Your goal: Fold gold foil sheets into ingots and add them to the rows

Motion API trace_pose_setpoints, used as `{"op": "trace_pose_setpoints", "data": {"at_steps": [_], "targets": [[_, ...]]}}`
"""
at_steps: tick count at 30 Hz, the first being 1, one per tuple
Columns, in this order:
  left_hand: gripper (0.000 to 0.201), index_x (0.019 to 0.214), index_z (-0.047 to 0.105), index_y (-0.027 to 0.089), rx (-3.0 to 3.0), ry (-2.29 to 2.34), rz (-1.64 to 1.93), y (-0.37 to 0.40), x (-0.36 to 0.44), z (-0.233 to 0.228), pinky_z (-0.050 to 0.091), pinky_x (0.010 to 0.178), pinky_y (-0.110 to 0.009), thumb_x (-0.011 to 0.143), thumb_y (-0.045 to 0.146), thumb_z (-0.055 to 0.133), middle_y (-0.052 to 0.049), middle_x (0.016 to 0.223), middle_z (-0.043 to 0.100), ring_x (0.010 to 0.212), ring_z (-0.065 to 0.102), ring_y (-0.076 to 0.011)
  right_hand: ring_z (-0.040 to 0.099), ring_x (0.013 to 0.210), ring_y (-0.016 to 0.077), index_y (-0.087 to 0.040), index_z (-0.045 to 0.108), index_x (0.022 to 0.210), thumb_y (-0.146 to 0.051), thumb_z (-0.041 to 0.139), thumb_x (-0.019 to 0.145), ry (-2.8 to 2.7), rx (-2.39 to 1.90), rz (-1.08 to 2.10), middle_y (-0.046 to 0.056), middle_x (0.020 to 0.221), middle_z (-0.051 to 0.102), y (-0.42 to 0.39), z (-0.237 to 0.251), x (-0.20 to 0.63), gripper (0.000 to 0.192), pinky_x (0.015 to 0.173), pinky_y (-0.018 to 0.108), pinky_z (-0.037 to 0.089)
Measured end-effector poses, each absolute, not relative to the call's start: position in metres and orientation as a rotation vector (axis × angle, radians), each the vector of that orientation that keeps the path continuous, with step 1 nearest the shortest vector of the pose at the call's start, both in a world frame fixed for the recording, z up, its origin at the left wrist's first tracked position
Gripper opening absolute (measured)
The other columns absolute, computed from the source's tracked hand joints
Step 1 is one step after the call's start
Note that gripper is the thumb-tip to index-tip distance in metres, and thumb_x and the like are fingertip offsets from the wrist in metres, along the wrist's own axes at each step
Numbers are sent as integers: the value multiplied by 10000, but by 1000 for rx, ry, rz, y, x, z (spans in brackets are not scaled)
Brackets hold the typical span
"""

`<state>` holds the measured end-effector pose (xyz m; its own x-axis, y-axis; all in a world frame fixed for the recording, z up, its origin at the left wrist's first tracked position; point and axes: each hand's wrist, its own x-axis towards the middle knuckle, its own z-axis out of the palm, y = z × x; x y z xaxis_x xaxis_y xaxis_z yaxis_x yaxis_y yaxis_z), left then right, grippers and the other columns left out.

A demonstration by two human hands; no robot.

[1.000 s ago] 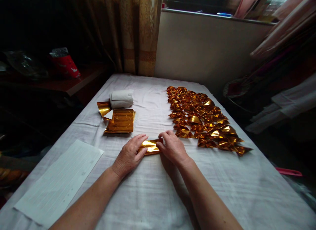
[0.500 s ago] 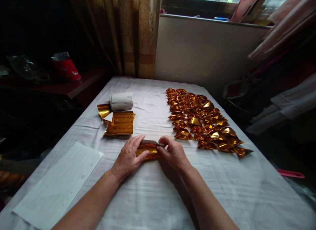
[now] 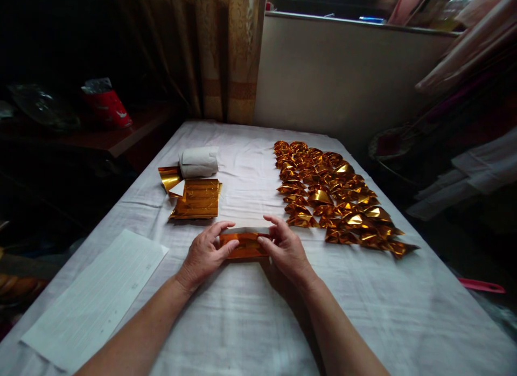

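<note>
A folded strip of gold foil paper (image 3: 243, 243) is lifted a little off the white tablecloth (image 3: 250, 311), held at both ends. My left hand (image 3: 204, 253) pinches its left end between thumb and fingers. My right hand (image 3: 285, 249) grips its right end the same way. The strip's upper edge shows a pale underside. Several folded gold foil pieces (image 3: 331, 195) lie in rows to the right of my hands.
A stack of flat gold foil sheets (image 3: 197, 199) lies at the left, with a white paper roll (image 3: 198, 161) behind it. A white lined sheet (image 3: 97, 295) rests at the near left. A curtain and wall stand behind the table; a red packet (image 3: 105, 104) sits on a side shelf.
The foil strip lay flat under my fingers a second ago. Both hands have since picked it up by its ends and turned its long edge upward.
</note>
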<state>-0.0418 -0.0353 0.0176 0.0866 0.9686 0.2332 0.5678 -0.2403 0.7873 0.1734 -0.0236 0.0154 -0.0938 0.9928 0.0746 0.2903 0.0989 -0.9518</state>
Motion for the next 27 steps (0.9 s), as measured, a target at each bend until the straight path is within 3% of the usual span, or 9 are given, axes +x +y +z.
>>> {"op": "trace_pose_setpoints", "data": {"at_steps": [7,12,20,27], "targets": [[360,1113,675,221,1714,1523,1011,-35,-42,17,534,665,-241,809,412,644,-15,952,731,763,677,-163,423,547,101,-207,602,1212,-355,619,782,-1562,-1319,998,-63,655,489,-25,19,173,454,538,237,360],[358,1105,676,215,1703,1514,1043,-35,-42,17,529,636,-231,810,417,646,-14,941,734,776,679,-167,432,551,106,-205,603,1223,-365,603,808,-1594,-1317,988,-59,644,497,-26,20,173,445,540,236,367],[324,1072,681,210,1696,1493,1046,-35,-44,15,546,673,-250,822,414,645,-33,961,747,851,705,-192,525,644,120,-199,622,1185,-372,587,824,-1522,-1249,1018,-3,779,580,-24,15,173,402,601,238,450],[295,1052,686,206,1739,1518,1045,-34,-44,15,551,708,-265,837,403,642,-35,931,753,822,707,-190,469,577,107,-198,636,1161,-379,588,839,-1491,-1235,1025,-34,684,538,-24,13,172,373,544,225,401]]}}
